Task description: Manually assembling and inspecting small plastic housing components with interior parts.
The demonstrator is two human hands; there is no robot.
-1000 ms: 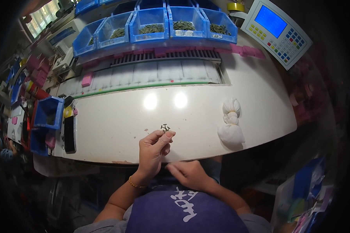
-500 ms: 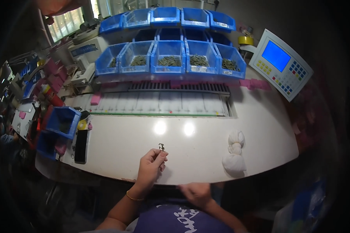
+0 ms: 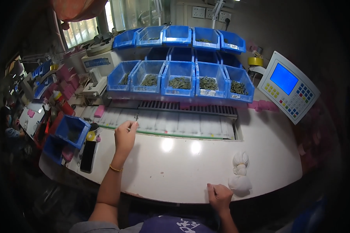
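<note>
Left hand (image 3: 125,134) with small metal part (image 3: 136,116) over slotted tray (image 3: 175,123); right hand (image 3: 219,196) on table edge (image 3: 175,194).

- Nine blue bins (image 3: 179,81) racked beyond the hands: five lower, four upper.
- Two blue bins (image 3: 72,130) left of the left hand (image 3: 125,136).
- One white knotted cloth (image 3: 240,174) beside the right hand (image 3: 219,196).
- One keypad console (image 3: 288,91), far right.

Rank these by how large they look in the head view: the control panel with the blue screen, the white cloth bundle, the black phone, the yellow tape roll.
1. Control panel
2. White cloth bundle
3. Black phone, fairly close to the bundle, so this order is unsure
4. Yellow tape roll, though it sits farthest away
</note>
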